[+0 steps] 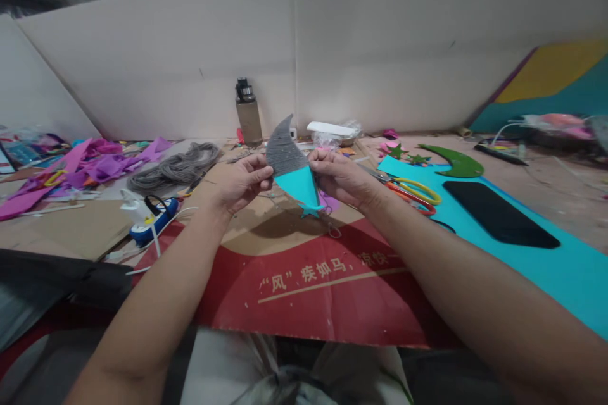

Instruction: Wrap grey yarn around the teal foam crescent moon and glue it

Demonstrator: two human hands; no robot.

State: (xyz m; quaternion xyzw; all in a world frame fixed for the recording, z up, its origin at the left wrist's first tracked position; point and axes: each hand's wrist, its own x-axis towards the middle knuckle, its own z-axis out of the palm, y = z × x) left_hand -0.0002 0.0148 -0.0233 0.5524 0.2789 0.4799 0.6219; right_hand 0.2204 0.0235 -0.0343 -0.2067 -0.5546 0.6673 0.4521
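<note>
Between my two hands is a crescent moon cutout (297,185), its upper half covered in grey yarn and its lower half bare turquoise. My left hand (249,180) pinches its left edge near where the yarn stops. On the opposite edge, the thumb and fingers of my right hand (339,174) are closed on it. A small turquoise star (310,210) shows just below the crescent's lower tip. Thin thread (334,230) lies on the red and tan cardboard (294,304) under my hands.
A grey yarn skein (175,168) and purple scraps (107,168) lie left, near a blue power strip (154,221). A brown bottle (249,117) stands at the back. On the right are scissors (415,193), a green crescent (458,161) and a black phone (498,214) on a turquoise sheet (546,272).
</note>
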